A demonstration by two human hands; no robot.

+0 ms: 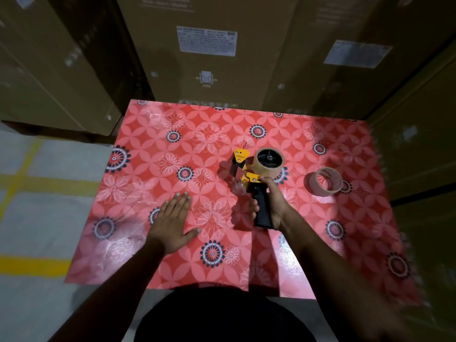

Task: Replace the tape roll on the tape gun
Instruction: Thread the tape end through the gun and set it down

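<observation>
1. Stacked cardboard boxes (209,58) behind and to the right of a surface (153,149) covered in a red floral cloth; grey floor (37,218) with yellow lines to the left.
2. Left hand (172,218) laid flat on the surface, palm down, fingers spread, holding nothing.
3. Right hand (271,206) wrapped tight around the black handle of the tape gun (249,178), thumb up near the yellow frame.
4. Gun held upright over the surface, well to the right of the left hand, handle toward the person, yellow head pointing away.
5. Roll (269,160) mounted on the gun's hub, just beyond the right hand's fingers, open face turned up toward the camera, black hub visible inside.
6. Loose strip of clear tape hanging at the gun's front, just left of the right hand.
7. Second roll (326,180), thin and nearly a bare ring, lying on the surface to the right of the right hand, near it but apart from the gun.
8. Both forearms bare; dark clothing at the bottom edge of view.
</observation>
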